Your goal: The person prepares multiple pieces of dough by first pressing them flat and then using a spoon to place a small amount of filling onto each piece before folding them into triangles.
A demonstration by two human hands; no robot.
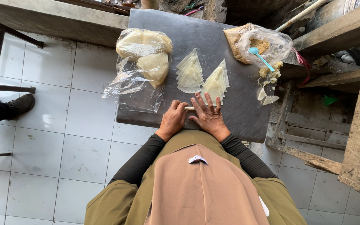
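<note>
From the head view, your left hand (173,119) sits curled at the near edge of the dark grey board (230,83), fingers bent down over the left end of a thin pale roll of wrapper (189,108), pinching it against the surface. Your right hand (208,115) lies flat with fingers spread, palm pressed on top of the same roll, so only a short stretch of it shows between the two hands. The roll lies across the board, just in front of your body. Just beyond your right hand's fingertips is a fanned stack of pale triangular wrappers (215,82), and a second fanned stack (190,73) lies just to its left, the two nearly touching. Further left on the board, a clear plastic bag (140,62) holds more pale folded sheets, with its loose end trailing over the board's edge. At the far right corner, another plastic bag (260,43) holds brownish crumbly filling, with a light blue spoon (260,57) resting on it. A few scraps of wrapper (268,83) lie at the right edge of the board. On the white tiled floor at far left, a black shoe (20,105) of another person shows.
</note>
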